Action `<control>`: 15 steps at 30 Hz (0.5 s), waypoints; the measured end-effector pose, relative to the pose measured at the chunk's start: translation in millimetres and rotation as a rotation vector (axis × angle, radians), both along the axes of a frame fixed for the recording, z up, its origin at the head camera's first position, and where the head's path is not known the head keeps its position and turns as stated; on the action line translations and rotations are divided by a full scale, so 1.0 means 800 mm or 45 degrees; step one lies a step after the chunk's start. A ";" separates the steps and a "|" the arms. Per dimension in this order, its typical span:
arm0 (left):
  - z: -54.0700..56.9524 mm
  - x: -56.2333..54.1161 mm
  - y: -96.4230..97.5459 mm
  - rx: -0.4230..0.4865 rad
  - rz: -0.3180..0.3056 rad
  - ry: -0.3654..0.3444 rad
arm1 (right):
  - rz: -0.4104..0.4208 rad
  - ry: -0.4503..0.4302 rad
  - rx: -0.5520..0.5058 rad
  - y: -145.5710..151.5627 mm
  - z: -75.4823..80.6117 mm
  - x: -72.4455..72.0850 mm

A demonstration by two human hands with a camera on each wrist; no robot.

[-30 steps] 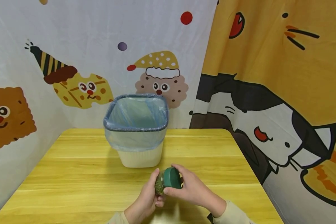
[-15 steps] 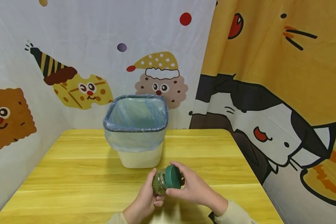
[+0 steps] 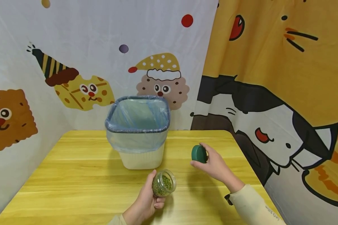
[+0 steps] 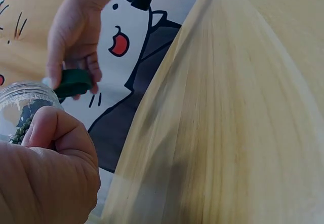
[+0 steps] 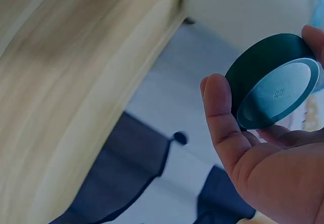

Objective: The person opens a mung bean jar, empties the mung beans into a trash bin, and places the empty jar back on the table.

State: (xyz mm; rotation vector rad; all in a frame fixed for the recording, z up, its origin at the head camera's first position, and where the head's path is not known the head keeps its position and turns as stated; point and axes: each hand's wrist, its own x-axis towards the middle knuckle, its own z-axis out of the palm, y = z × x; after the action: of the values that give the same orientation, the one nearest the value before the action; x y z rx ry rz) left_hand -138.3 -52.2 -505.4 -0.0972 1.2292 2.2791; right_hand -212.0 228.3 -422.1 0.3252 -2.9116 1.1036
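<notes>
My left hand (image 3: 144, 200) grips a clear glass jar (image 3: 159, 185) above the table, its uncovered mouth tilted to the right and toward me. Small green beans (image 3: 166, 182) lie inside it, and the left wrist view shows the jar's glass rim (image 4: 28, 89) beyond my curled fingers. Off to the right and farther forward, my right hand (image 3: 215, 165) pinches a round green lid (image 3: 199, 154) by its edge, apart from the jar. In the right wrist view the lid (image 5: 276, 82) sits between thumb and fingers, its flat recessed face showing.
A cream bin (image 3: 142, 160) lined with a blue translucent bag (image 3: 136, 140) stands at the back of the wooden table (image 3: 81, 187), just beyond the jar. Behind the table hang a white printed curtain (image 3: 93, 28) and an orange one (image 3: 259, 47).
The green lid has come off the jar and moved right and forward with my right hand. My left hand keeps the jar in nearly the same place, its mouth now turned more into view.
</notes>
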 end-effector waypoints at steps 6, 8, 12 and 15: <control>-0.001 0.000 0.000 -0.009 0.000 -0.005 | -0.040 -0.053 0.034 0.020 -0.013 -0.014; -0.002 0.000 0.000 -0.007 0.000 -0.003 | -0.052 -0.068 0.037 0.024 -0.017 -0.017; -0.002 -0.001 0.000 0.002 -0.006 0.001 | -0.071 -0.083 0.051 0.030 -0.024 -0.022; -0.002 -0.002 0.000 0.002 -0.010 0.002 | -0.079 -0.096 0.060 0.032 -0.028 -0.024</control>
State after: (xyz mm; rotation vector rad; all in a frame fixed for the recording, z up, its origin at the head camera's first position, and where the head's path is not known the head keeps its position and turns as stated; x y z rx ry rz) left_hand -139.7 -52.5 -507.2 -0.0893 1.2263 2.2736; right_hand -230.9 253.9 -444.4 0.1971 -2.9944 1.0629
